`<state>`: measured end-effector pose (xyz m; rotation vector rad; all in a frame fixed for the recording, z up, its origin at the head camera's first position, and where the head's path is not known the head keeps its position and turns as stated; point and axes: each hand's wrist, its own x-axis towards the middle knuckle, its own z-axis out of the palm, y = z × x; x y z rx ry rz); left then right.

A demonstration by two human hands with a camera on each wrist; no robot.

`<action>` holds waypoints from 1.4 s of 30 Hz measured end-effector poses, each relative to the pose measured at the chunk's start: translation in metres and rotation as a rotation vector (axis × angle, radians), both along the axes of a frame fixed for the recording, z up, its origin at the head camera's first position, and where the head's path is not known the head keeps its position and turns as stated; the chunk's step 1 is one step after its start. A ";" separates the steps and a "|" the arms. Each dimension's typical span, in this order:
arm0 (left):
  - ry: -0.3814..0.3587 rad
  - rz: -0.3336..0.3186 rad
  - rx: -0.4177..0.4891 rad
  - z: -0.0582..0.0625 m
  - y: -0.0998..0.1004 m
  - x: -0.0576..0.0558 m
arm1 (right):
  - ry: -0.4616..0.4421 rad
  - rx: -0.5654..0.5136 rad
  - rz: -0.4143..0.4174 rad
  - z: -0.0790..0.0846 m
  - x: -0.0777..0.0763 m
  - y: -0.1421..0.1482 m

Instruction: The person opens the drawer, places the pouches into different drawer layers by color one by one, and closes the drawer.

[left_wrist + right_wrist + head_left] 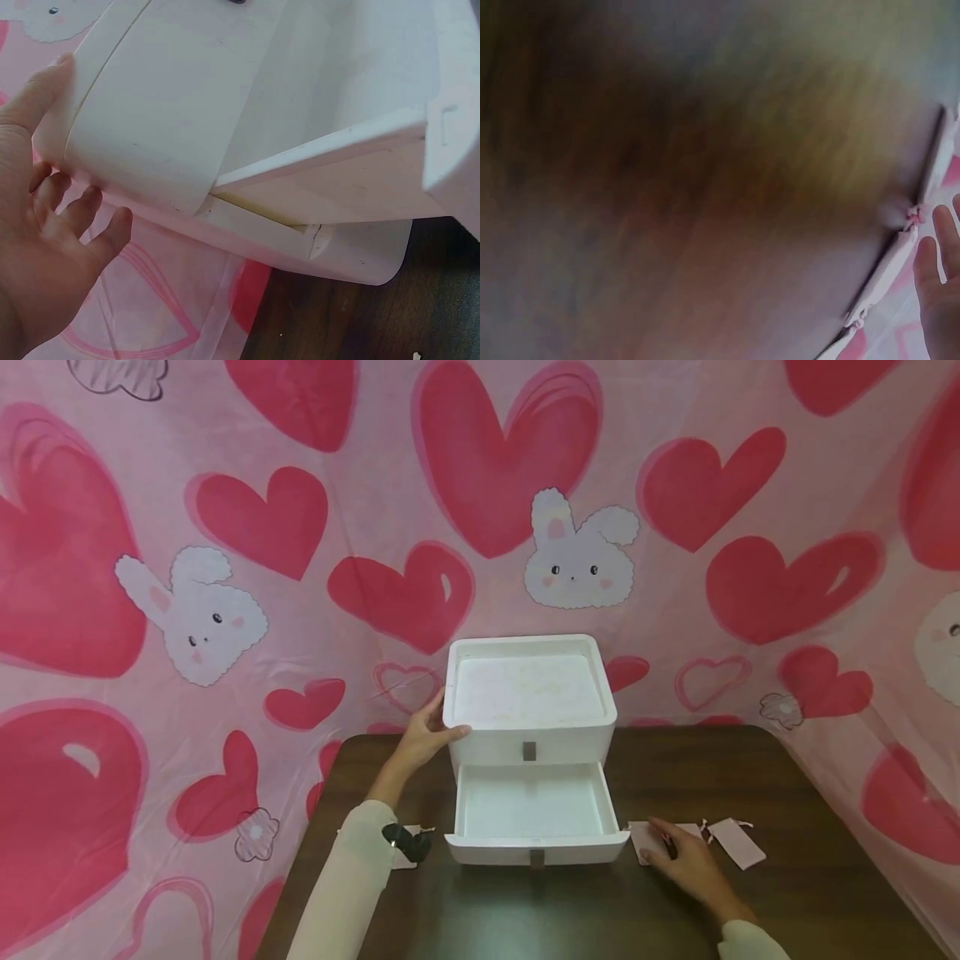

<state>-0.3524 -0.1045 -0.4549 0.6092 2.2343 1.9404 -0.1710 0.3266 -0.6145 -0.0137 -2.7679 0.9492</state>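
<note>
A white two-drawer box (534, 745) stands on the table with its lower drawer (531, 810) pulled out and bare inside. My left hand (429, 735) rests on the box's upper left corner. In the left wrist view its thumb lies along the box's edge, the fingers loosely bent by the side and the little finger apart from it. To the right of the drawer, my right hand (686, 860) is low over a small pale pink pouch (641, 842), partly covering it. In the right wrist view, the fingers (947, 247) look extended beside pouches with drawstrings (885, 274).
Another pale pink pouch (738, 843) lies right of my right hand, and a pale pouch (403, 858) shows partly behind my left wrist. A black device (408, 842) is on that wrist. A pink heart-print cloth (360, 610) hangs behind the dark wooden table (525, 914).
</note>
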 end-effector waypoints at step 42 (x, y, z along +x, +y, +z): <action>0.032 -0.030 0.050 -0.001 0.001 0.000 | 0.188 0.065 0.116 -0.019 -0.026 0.005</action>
